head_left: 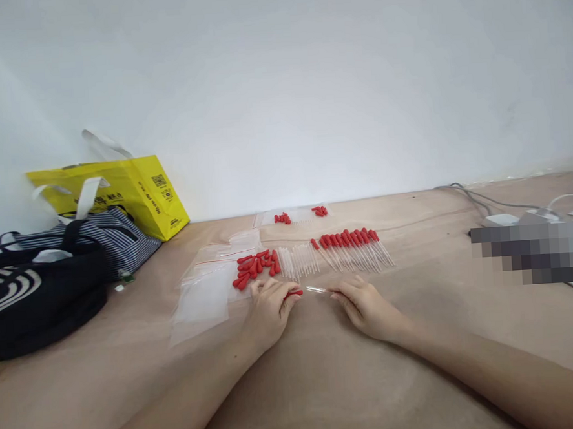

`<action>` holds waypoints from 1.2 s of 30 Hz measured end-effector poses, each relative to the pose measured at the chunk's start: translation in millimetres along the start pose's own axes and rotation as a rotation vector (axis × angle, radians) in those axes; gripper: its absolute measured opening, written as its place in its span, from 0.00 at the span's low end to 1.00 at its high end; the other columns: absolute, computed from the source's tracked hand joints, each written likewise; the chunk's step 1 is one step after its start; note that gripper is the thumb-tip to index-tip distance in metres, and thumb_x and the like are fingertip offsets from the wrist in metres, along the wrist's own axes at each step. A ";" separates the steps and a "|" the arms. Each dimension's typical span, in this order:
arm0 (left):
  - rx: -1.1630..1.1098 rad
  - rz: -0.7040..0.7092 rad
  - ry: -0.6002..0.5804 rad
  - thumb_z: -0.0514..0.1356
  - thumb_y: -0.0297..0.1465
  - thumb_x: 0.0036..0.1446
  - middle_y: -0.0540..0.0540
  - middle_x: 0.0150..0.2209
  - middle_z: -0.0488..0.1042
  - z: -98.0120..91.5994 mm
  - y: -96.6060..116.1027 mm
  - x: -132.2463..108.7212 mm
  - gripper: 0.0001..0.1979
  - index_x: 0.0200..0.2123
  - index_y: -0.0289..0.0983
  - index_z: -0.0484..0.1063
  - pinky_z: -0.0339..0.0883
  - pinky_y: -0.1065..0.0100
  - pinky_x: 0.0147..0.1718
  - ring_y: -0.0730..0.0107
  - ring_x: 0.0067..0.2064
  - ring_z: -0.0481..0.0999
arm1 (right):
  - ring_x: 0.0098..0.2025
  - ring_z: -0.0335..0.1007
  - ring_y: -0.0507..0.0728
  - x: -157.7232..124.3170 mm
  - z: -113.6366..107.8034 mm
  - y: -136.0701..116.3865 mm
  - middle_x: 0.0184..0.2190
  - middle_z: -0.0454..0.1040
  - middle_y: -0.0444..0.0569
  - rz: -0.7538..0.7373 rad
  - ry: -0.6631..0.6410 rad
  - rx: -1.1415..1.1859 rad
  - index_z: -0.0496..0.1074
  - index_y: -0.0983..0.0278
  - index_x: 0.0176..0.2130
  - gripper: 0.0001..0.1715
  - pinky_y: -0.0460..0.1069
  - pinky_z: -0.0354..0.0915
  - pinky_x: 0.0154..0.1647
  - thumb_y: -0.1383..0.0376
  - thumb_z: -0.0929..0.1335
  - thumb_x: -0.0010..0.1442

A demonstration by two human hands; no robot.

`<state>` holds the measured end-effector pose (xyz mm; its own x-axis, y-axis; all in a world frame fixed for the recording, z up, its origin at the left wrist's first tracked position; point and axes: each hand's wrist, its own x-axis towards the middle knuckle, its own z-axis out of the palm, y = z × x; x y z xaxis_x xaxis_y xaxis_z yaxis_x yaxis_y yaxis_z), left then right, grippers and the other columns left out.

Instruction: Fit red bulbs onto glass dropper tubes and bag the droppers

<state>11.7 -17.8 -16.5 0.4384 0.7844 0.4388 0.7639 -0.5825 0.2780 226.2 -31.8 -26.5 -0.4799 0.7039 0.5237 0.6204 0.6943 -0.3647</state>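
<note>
My left hand (271, 309) is closed on a red rubber dropper bulb (294, 293), whose open end points right. Facing it, my right hand (364, 305) pinches a clear glass dropper tube (315, 290). A small gap separates tube and bulb. Just beyond my left hand lies a pile of loose red bulbs (255, 266) on clear plastic bags. Beside the pile is a row of bare glass tubes (299, 260). Further right, several droppers with red bulbs fitted (349, 240) lie side by side.
Flat clear zip bags (202, 304) lie at left; another bag with red bulbs (283, 219) is near the wall. A yellow shopping bag (164, 209), a striped bag (123, 234) and a black bag (45, 313) stand far left. Cables and white adapters (500, 222) lie at right.
</note>
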 end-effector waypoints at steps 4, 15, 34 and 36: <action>-0.016 0.022 0.019 0.49 0.32 0.58 0.51 0.31 0.74 0.6 3.0 -0.4 0.09 0.35 0.40 0.69 0.47 0.61 0.39 0.69 0.35 0.68 | 0.32 0.66 0.52 1.8 7.4 -3.4 0.31 0.72 0.47 -0.014 -0.028 -0.033 0.64 0.64 0.40 0.12 0.48 0.56 0.34 0.71 0.56 0.59; -0.094 0.024 0.003 0.50 0.32 0.57 0.53 0.26 0.72 -1.4 9.5 -1.4 0.09 0.29 0.39 0.68 0.47 0.62 0.41 0.71 0.32 0.67 | 0.23 0.54 0.50 3.0 3.6 1.1 0.22 0.66 0.45 -0.202 0.047 -0.145 0.69 0.66 0.36 0.15 0.48 0.47 0.30 0.74 0.56 0.55; -0.044 0.184 0.027 0.51 0.30 0.55 0.52 0.25 0.72 0.4 15.6 -5.9 0.08 0.27 0.38 0.67 0.44 0.58 0.45 0.71 0.32 0.67 | 0.23 0.53 0.49 7.4 14.1 -2.0 0.21 0.65 0.44 -0.237 0.076 -0.075 0.68 0.66 0.31 0.13 0.47 0.43 0.29 0.76 0.58 0.50; -0.050 0.172 0.025 0.51 0.30 0.56 0.52 0.25 0.72 0.8 14.8 -4.8 0.08 0.27 0.38 0.67 0.43 0.58 0.45 0.71 0.32 0.67 | 0.24 0.54 0.49 7.9 13.6 -1.8 0.21 0.65 0.44 -0.226 0.065 -0.064 0.68 0.66 0.31 0.12 0.47 0.44 0.29 0.76 0.58 0.52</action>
<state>21.3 -30.0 -15.2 0.5481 0.6673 0.5043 0.6540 -0.7178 0.2390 212.9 -25.4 -32.2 -0.5711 0.5194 0.6356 0.5410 0.8206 -0.1844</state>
